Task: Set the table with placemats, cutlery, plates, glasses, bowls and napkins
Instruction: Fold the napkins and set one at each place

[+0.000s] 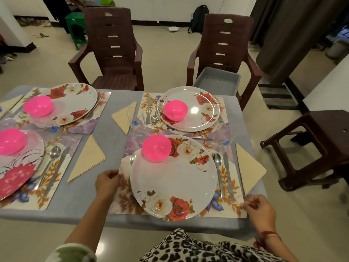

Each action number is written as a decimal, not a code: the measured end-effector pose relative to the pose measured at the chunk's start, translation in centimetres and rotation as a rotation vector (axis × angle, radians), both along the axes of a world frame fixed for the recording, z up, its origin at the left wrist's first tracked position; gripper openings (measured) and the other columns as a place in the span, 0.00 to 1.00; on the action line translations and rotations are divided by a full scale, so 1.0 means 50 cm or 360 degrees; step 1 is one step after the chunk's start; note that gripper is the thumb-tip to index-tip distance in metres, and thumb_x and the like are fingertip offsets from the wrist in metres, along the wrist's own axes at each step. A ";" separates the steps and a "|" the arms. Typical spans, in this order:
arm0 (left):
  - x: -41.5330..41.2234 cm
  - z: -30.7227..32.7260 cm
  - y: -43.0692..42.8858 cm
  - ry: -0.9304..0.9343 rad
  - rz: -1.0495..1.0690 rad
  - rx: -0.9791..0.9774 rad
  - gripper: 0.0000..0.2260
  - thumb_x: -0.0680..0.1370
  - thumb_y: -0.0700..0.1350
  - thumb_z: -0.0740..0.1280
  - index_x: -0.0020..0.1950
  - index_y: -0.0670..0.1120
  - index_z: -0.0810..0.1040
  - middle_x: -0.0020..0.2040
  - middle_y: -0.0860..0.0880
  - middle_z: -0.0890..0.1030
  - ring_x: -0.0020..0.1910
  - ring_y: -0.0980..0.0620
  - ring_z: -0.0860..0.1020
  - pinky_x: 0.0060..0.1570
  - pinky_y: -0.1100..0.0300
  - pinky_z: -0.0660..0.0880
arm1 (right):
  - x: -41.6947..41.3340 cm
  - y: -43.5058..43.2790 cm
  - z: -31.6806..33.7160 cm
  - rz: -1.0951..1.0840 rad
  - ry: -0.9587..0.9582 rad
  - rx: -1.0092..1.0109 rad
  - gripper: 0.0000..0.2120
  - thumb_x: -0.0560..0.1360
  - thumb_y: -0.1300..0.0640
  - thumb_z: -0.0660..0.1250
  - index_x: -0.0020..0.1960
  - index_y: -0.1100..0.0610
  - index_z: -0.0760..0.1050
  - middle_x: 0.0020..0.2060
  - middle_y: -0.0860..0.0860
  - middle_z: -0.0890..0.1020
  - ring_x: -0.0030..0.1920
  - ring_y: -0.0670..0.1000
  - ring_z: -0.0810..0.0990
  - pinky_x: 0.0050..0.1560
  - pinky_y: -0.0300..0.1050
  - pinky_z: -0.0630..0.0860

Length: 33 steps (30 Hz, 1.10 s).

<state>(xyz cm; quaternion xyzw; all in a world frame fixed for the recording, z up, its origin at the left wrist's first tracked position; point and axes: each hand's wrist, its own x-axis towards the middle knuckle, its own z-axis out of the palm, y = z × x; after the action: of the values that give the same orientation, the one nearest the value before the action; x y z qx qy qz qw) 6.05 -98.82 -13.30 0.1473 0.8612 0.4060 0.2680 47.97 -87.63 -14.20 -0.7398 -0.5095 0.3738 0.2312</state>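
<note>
- The left hand [108, 181] sits just left of the near plate [173, 178]. Its grip is closed, pinching the left edge of the near placemat [128, 203].
- The right hand [259, 208] is to the plate's near right, its grip clamped on the placemat's near right corner.
- The placemat lies flat on the tabletop [113, 133] under the plate, between both hands. Its long axis runs left to right.
- Just right of the plate, a spoon [218, 167] and knife [228, 176] lie side by side pointing away from the person, with the spoon's bowl farthest.
- Further right of the plate lies a folded napkin [249, 171].
- A fork [132, 157] shows at the plate's far left edge, tines away.
- A pink bowl [156, 148] sits on the plate's far part.
</note>
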 end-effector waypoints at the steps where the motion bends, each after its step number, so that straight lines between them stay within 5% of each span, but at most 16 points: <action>1: -0.010 -0.002 -0.007 0.0001 0.0011 -0.0007 0.07 0.76 0.40 0.67 0.53 0.42 0.81 0.45 0.44 0.82 0.44 0.45 0.79 0.50 0.51 0.76 | -0.006 -0.005 -0.002 0.0023 0.0017 0.0005 0.10 0.67 0.67 0.74 0.40 0.58 0.74 0.37 0.52 0.81 0.42 0.54 0.79 0.44 0.46 0.74; 9: -0.039 -0.010 -0.049 0.0103 0.0033 -0.0004 0.08 0.76 0.40 0.68 0.54 0.42 0.81 0.48 0.43 0.82 0.48 0.44 0.80 0.53 0.50 0.76 | -0.028 -0.014 -0.010 0.0174 0.0068 0.0019 0.10 0.68 0.66 0.74 0.39 0.57 0.74 0.36 0.51 0.81 0.41 0.53 0.79 0.39 0.44 0.72; 13: -0.021 -0.006 -0.045 0.0239 -0.0028 -0.0020 0.11 0.77 0.38 0.66 0.59 0.41 0.79 0.53 0.42 0.81 0.51 0.44 0.78 0.55 0.50 0.74 | -0.032 -0.002 0.023 0.0243 -0.0056 0.0325 0.07 0.72 0.60 0.70 0.39 0.54 0.73 0.36 0.49 0.78 0.39 0.52 0.77 0.35 0.40 0.69; 17: -0.012 -0.013 -0.041 0.0316 -0.0093 -0.0045 0.15 0.77 0.36 0.66 0.63 0.39 0.77 0.56 0.39 0.80 0.52 0.43 0.77 0.57 0.48 0.73 | -0.031 0.075 0.036 0.0372 -0.0421 0.0667 0.10 0.74 0.55 0.68 0.54 0.55 0.73 0.53 0.55 0.73 0.53 0.57 0.74 0.51 0.54 0.75; 21: -0.010 -0.015 -0.034 0.0307 -0.0066 -0.0075 0.14 0.76 0.37 0.66 0.62 0.39 0.76 0.56 0.39 0.80 0.54 0.41 0.77 0.58 0.47 0.72 | -0.027 0.181 0.013 0.0646 -0.0900 0.0411 0.30 0.76 0.42 0.62 0.73 0.53 0.58 0.74 0.56 0.58 0.72 0.60 0.58 0.69 0.60 0.59; 24: -0.016 -0.018 -0.032 0.0256 0.0002 -0.0062 0.14 0.76 0.37 0.67 0.61 0.40 0.77 0.56 0.40 0.80 0.53 0.42 0.77 0.58 0.47 0.73 | -0.019 0.215 -0.036 0.0914 -0.1131 0.0138 0.37 0.76 0.34 0.50 0.77 0.51 0.44 0.77 0.54 0.46 0.76 0.58 0.45 0.73 0.59 0.44; 26: -0.019 -0.019 -0.031 0.0215 0.0041 -0.0059 0.14 0.76 0.37 0.67 0.61 0.41 0.77 0.56 0.41 0.80 0.53 0.42 0.77 0.57 0.47 0.74 | -0.022 0.213 -0.054 0.1005 -0.1156 0.0039 0.36 0.76 0.34 0.43 0.76 0.50 0.38 0.76 0.54 0.42 0.76 0.56 0.41 0.74 0.59 0.43; 33: -0.012 -0.017 -0.020 0.0195 0.0135 -0.0051 0.12 0.74 0.34 0.66 0.56 0.43 0.78 0.53 0.42 0.81 0.50 0.43 0.78 0.54 0.47 0.74 | -0.048 0.191 -0.055 0.1061 -0.1141 0.0091 0.31 0.79 0.38 0.42 0.76 0.50 0.39 0.77 0.54 0.42 0.76 0.56 0.41 0.73 0.60 0.38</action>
<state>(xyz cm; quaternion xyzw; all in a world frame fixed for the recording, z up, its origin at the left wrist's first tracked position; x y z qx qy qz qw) 5.44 -99.84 -14.15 0.1308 0.8879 0.3933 0.1997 45.57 -78.08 -16.97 -0.6119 -0.7761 0.1352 -0.0708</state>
